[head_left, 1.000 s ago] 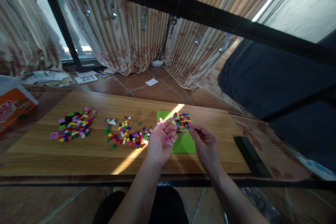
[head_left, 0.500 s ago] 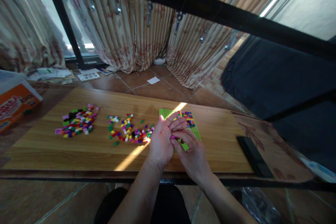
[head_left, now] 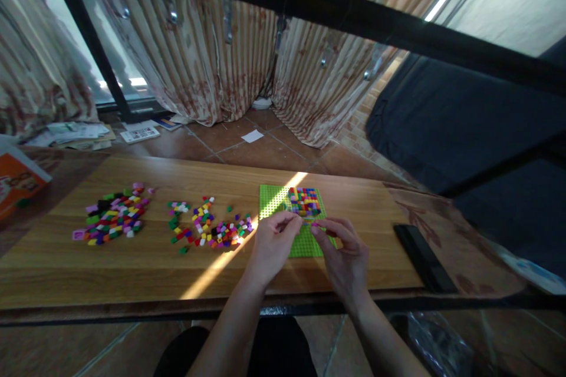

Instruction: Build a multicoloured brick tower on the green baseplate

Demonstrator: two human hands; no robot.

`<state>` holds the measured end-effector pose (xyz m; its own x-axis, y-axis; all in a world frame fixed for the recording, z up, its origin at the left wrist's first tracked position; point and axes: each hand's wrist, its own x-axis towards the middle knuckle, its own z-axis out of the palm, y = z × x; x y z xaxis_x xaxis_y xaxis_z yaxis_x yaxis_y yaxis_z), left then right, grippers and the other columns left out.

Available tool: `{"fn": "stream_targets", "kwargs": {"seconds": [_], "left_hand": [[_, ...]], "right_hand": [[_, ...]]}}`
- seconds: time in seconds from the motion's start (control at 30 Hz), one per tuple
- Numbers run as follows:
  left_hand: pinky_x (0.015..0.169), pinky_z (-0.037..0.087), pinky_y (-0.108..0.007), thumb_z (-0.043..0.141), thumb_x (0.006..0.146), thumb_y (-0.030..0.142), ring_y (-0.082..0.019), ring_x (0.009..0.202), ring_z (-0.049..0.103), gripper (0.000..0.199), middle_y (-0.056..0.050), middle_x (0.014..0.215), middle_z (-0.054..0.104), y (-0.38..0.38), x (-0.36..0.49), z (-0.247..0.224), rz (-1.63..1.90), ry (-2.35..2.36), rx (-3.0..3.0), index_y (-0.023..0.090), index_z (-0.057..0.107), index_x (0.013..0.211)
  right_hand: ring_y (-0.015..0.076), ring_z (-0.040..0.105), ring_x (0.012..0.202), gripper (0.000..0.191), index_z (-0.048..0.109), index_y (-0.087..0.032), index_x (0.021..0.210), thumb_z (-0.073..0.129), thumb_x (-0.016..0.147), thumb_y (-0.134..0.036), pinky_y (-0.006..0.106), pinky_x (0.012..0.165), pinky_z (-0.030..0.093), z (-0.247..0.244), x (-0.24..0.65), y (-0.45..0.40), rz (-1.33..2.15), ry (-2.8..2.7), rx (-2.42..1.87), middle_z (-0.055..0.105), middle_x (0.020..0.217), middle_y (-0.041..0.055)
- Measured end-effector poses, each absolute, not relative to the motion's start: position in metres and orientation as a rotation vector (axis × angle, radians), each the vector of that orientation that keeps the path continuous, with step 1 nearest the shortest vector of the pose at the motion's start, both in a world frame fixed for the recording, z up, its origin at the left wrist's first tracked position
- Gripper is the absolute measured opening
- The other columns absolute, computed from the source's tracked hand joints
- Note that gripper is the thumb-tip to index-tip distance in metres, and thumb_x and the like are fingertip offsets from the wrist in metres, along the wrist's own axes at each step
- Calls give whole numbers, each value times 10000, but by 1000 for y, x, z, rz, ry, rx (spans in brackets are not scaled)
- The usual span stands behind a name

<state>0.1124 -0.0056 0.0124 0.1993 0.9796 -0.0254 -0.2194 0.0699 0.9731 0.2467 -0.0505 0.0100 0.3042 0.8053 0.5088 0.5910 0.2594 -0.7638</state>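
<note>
A bright green studded baseplate (head_left: 305, 244) lies on the wooden board, with a block of many-coloured small toy bricks (head_left: 305, 201) pressed onto its far part. Over its near half, my right hand (head_left: 347, 250) pinches a small magenta brick (head_left: 314, 225) between thumb and fingertips. Close beside it, my left hand (head_left: 275, 240) is closed in a pinch, fingertips almost meeting the right ones. What the left fingers hold is too small to make out.
Loose bricks lie in a left pile (head_left: 117, 215) and a scattered middle group (head_left: 221, 230). A black phone-like slab (head_left: 424, 257) rests at the board's right end. An orange and white box (head_left: 20, 179) stands far left. The wooden board (head_left: 354, 200) has a sunlit stripe across it.
My left hand has turned from an open, upward palm into a pinch. My right hand has moved slightly right with the magenta brick. The view has shifted a little.
</note>
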Motion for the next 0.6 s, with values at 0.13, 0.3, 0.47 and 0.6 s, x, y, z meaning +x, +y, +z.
{"fn": "stream_targets", "kwargs": {"seconds": [0.13,0.3,0.47,0.6], "left_hand": [[546,328,-232,617,791,405,-93,559,432,291,15,567,529,-12,114,17,997,852,1058,162,663,638],[457,195,-222,674,745,427,-52,460,295,276,46,514,446,-15,111,19,814,857,935,152,686,715],[444,158,-211,696,730,444,-40,447,252,287,57,531,441,-15,108,16,769,854,881,159,686,762],[522,324,-221,670,768,416,-90,553,443,249,11,614,583,-14,102,18,918,1114,1227,175,732,754]], "right_hand": [[154,614,865,82,731,-274,870,704,797,-249,297,729,521,2,241,-53,259,-1353,-1352,626,905,12],[160,615,884,107,732,-295,897,680,818,-246,307,726,533,-9,244,-55,334,-1383,-1321,618,941,19],[169,625,907,142,721,-283,945,684,812,-247,320,757,540,-5,253,-56,379,-1450,-1298,637,988,36],[164,629,876,143,712,-254,962,639,840,-266,304,728,531,3,273,-48,387,-1384,-1296,659,998,48]]}}
